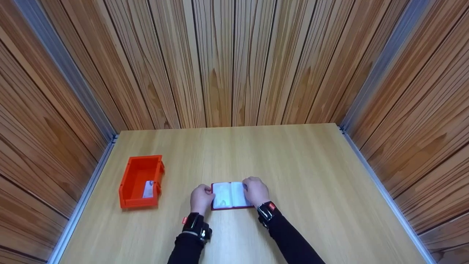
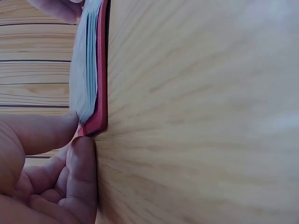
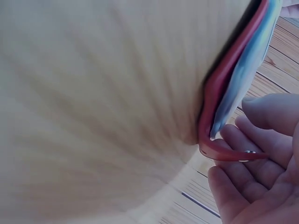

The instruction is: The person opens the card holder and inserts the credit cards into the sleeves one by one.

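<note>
A small red card holder [image 1: 231, 195] lies spread on the table, its clear sleeves facing up. In the left wrist view, the sleeves [image 2: 85, 60] are stacked in several layers over the red cover [image 2: 101, 74]. My left hand [image 1: 202, 199] pinches the left edge between thumb and forefinger. At the right edge, my right hand [image 1: 256, 191] holds the holder, its thumb by the sleeves and its fingers curled around the side. A red strap with a metal snap [image 3: 249, 155] sticks out across those fingers in the right wrist view.
An orange plastic bin [image 1: 125, 178] stands to the left on the light wooden table [image 1: 293, 157]. Inside it lies a small white card [image 1: 148, 189]. Wood-plank walls [image 1: 220, 66] with metal corner rails [image 1: 381, 66] enclose the table's back and sides.
</note>
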`<action>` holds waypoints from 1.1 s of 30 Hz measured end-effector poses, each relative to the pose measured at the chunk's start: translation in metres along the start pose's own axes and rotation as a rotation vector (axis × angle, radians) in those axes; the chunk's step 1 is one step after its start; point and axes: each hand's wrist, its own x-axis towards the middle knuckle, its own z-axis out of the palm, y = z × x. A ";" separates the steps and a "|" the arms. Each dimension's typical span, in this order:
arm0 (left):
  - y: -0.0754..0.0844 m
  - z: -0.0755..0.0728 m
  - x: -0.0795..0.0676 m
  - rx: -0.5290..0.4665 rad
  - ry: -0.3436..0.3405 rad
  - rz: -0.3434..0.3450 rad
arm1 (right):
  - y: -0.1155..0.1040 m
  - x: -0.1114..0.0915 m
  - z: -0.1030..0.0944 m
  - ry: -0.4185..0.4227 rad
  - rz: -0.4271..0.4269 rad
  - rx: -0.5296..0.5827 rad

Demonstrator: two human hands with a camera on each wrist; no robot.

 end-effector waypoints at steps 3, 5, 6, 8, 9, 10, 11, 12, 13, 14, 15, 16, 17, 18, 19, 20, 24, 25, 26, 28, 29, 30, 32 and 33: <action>0.000 0.000 0.000 0.009 -0.005 -0.007 | -0.001 -0.002 -0.001 -0.004 -0.008 -0.003; 0.001 0.000 0.000 0.014 -0.010 -0.011 | -0.002 -0.002 -0.003 -0.016 -0.013 -0.011; 0.001 0.000 0.000 0.015 -0.011 -0.008 | -0.002 -0.003 -0.004 -0.021 -0.019 -0.014; 0.001 -0.001 0.000 0.013 -0.008 -0.004 | -0.003 -0.003 -0.004 -0.028 -0.036 -0.020; 0.001 -0.001 0.000 0.012 -0.006 0.000 | -0.003 -0.004 -0.005 -0.028 -0.046 -0.022; 0.001 -0.002 -0.001 0.010 -0.002 0.006 | -0.003 -0.004 -0.005 -0.025 -0.056 -0.022; 0.001 -0.002 -0.001 0.009 0.000 0.012 | -0.003 -0.004 -0.005 -0.020 -0.066 -0.023; 0.000 -0.002 -0.001 0.006 -0.001 0.014 | -0.002 -0.005 -0.005 -0.015 -0.074 -0.025; 0.000 -0.002 -0.001 0.004 0.000 0.015 | -0.003 -0.005 -0.005 -0.013 -0.080 -0.027; 0.000 -0.001 -0.001 0.003 -0.001 0.016 | -0.003 -0.005 -0.005 -0.010 -0.085 -0.030; -0.001 -0.001 -0.001 0.003 -0.002 0.017 | -0.003 -0.005 -0.005 -0.009 -0.088 -0.032; -0.001 -0.001 -0.001 0.003 -0.004 0.015 | -0.003 -0.005 -0.005 -0.009 -0.088 -0.035; 0.000 -0.001 -0.001 0.003 -0.006 0.013 | -0.003 -0.005 -0.005 -0.010 -0.086 -0.039; 0.000 -0.001 0.000 0.002 -0.008 0.011 | -0.004 -0.006 -0.005 -0.014 -0.083 -0.042; 0.000 -0.001 0.000 0.001 -0.011 0.005 | -0.004 -0.005 -0.006 -0.019 -0.080 -0.045; 0.000 -0.001 0.000 0.003 -0.012 0.002 | -0.005 -0.005 -0.006 -0.023 -0.076 -0.046; 0.000 -0.001 0.000 0.002 -0.014 -0.002 | -0.007 -0.004 -0.007 -0.031 -0.063 -0.041; 0.000 -0.001 0.000 0.000 -0.015 -0.004 | -0.007 -0.004 -0.007 -0.029 -0.062 -0.037; 0.000 -0.002 0.000 -0.001 -0.015 -0.002 | -0.008 -0.004 -0.007 -0.028 -0.062 -0.034; 0.000 -0.002 0.000 -0.005 -0.016 -0.004 | -0.008 -0.004 -0.008 -0.026 -0.063 -0.021; 0.000 -0.002 0.000 -0.004 -0.018 -0.006 | -0.008 -0.004 -0.008 -0.026 -0.064 -0.014; 0.001 -0.002 0.000 -0.004 -0.020 -0.009 | -0.008 -0.004 -0.008 -0.029 -0.066 -0.007; 0.001 -0.002 0.000 0.000 -0.023 -0.017 | -0.009 -0.004 -0.008 -0.035 -0.070 0.010; 0.001 -0.002 0.000 0.002 -0.026 -0.022 | -0.009 -0.004 -0.008 -0.039 -0.073 0.018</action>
